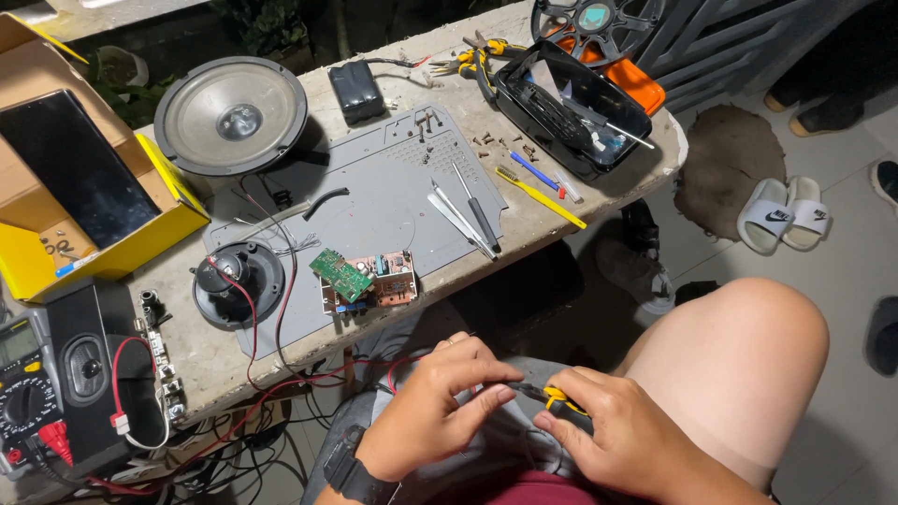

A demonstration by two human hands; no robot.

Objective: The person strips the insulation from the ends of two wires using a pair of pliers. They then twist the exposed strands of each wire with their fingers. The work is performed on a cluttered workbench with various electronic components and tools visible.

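Two hands meet over the lap, nearest the camera: the right hand (613, 432) is closed around a yellow-handled cutter (559, 403), while the left hand (440, 402) pinches a thin wire (510, 386) at the tool's tip. Holding the wire taut and short should keep the bite clean. Beyond the cutter, circuit boards (365, 278) lie on the grey mat (374, 201), screwdrivers (468, 217) farther, a speaker cone (231, 114) farthest on the tabletop (599, 192).

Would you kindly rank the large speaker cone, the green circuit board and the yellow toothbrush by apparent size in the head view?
1. Large speaker cone, clearly the biggest.
2. Yellow toothbrush, long but thin.
3. Green circuit board, shorter yet wider; its order against the toothbrush is unsure.
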